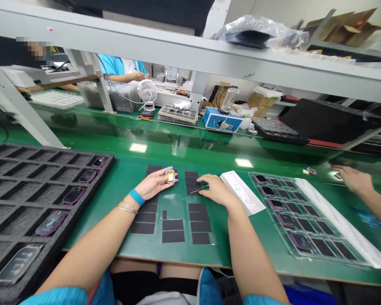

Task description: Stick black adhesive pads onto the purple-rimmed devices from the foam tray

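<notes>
My left hand (157, 182) grips a small watch case (170, 176) with a purple-silver rim and a yellow and white inside facing up. In my right hand (216, 189) is a pair of tweezers (199, 189), its tips pointing left over a sheet of black rectangular stickers (193, 183). More black pieces lie below on the green mat, in a middle group (173, 231), a left group (144, 222) and a right group (200, 218). Whether the tweezers hold anything is too small to tell.
A black foam tray (51, 186) at left holds several purple watches. To the right are a white strip with small marks (243, 192) and a clear tray (305, 216) with watches and black pieces. Another person's hand (352, 180) works at far right. A metal shelf beam (178, 46) crosses above.
</notes>
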`<move>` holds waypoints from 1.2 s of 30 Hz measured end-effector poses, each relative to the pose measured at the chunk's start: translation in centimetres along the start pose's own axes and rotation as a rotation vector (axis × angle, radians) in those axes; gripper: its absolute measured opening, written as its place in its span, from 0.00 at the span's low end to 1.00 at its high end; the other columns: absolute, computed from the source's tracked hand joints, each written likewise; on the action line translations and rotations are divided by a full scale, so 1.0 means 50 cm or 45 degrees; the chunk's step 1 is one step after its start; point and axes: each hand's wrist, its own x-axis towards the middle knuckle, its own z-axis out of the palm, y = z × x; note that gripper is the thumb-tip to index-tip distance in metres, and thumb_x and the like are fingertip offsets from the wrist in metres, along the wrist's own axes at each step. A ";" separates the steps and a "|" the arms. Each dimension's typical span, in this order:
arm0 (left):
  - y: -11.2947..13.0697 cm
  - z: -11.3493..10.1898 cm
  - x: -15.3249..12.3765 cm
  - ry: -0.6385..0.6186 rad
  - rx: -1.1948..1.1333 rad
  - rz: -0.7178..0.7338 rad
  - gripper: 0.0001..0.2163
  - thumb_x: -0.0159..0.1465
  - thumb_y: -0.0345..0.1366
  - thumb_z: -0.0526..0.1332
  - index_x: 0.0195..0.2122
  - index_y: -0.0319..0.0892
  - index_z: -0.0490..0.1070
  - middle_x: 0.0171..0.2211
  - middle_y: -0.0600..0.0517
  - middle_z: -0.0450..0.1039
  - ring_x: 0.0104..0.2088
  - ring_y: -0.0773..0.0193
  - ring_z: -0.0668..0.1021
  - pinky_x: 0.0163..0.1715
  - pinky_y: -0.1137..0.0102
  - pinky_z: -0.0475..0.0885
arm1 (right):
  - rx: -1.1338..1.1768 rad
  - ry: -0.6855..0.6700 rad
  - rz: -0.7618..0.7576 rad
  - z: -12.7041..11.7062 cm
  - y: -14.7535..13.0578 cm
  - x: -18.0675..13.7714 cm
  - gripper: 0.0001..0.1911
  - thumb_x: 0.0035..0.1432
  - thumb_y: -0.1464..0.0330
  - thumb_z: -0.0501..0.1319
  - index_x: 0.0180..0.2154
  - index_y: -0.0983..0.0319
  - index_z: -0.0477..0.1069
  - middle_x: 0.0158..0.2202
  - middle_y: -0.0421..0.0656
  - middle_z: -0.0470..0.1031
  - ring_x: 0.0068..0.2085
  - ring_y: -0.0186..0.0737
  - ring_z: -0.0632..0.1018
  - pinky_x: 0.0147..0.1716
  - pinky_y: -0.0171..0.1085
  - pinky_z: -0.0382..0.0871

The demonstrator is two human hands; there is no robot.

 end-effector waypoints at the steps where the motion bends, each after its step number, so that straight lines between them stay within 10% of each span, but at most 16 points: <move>1: 0.002 -0.003 0.000 0.006 0.007 0.022 0.24 0.53 0.30 0.67 0.52 0.41 0.68 0.49 0.43 0.72 0.46 0.59 0.77 0.51 0.64 0.68 | -0.137 -0.044 0.080 -0.009 0.010 -0.002 0.17 0.43 0.75 0.66 0.38 0.58 0.75 0.45 0.45 0.75 0.50 0.48 0.72 0.49 0.44 0.65; 5: -0.005 -0.019 0.009 0.209 0.423 0.220 0.27 0.49 0.32 0.69 0.52 0.41 0.68 0.44 0.48 0.73 0.42 0.61 0.77 0.48 0.64 0.69 | -0.339 -0.160 0.374 -0.014 0.034 0.000 0.05 0.49 0.70 0.63 0.33 0.59 0.74 0.37 0.45 0.77 0.40 0.44 0.77 0.37 0.37 0.67; 12: -0.026 -0.025 0.016 0.548 1.422 0.711 0.30 0.46 0.35 0.71 0.51 0.44 0.67 0.36 0.51 0.67 0.37 0.61 0.72 0.40 0.67 0.69 | -0.419 -0.045 0.629 -0.022 0.052 0.003 0.17 0.49 0.66 0.63 0.42 0.63 0.69 0.40 0.51 0.76 0.41 0.49 0.77 0.32 0.38 0.64; 36: -0.005 -0.052 0.020 0.965 1.662 1.045 0.29 0.48 0.29 0.70 0.50 0.44 0.62 0.34 0.52 0.64 0.37 0.60 0.71 0.40 0.64 0.69 | -0.537 0.025 0.532 0.016 0.079 0.024 0.18 0.59 0.69 0.52 0.50 0.65 0.68 0.48 0.54 0.68 0.46 0.49 0.75 0.45 0.41 0.66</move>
